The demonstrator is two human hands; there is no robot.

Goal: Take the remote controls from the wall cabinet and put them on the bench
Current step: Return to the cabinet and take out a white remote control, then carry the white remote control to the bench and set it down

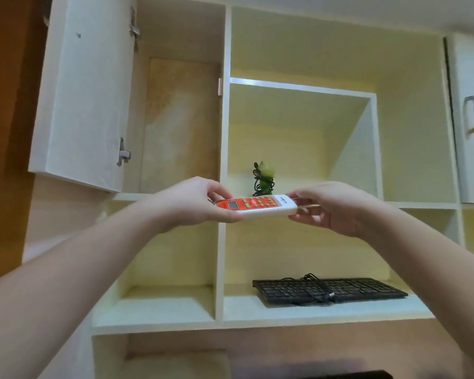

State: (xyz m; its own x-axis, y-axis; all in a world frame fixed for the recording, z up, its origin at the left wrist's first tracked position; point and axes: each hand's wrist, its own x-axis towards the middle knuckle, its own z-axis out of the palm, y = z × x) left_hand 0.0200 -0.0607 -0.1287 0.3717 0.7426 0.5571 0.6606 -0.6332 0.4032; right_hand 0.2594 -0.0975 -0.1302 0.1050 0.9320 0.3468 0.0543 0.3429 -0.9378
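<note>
head view: a white remote control (255, 207) w/ an orange-red button face is held up in mid-air, lying roughly level, approx at frame centre, in front of the wall cabinet (225, 132). its 9 o'clock end is gripped by the left hand (192, 203), thumb under the lower edge and fingers curled over the top edge. its 3 o'clock end is pinched by the right hand (337, 206), fingers curled round the white end w/ the logo. a thin tan strip is seen sticking out just under the remote by the right fingers; what it is can't be told. both forearms are seen reaching up from 7 and 5 o'clock.

the cabinet door (82, 91) at 10 o'clock is swung open, two metal hinges shown on its inner edge; the compartment behind it shows a stained back panel. at 12 to 1 o'clock an open cubby is seen w/ a small inner box shelf. just behind the remote, at 12 o'clock of it, a green item wrapped in black cable (263, 177) is stood on the shelf. at 5 o'clock, on the lower shelf, a black keyboard (329, 291) is laid flat w/ its cord coiled on top. at 3 o'clock a closed door w/ a metal handle (471, 114) is seen. the bench isn't made out in this view
</note>
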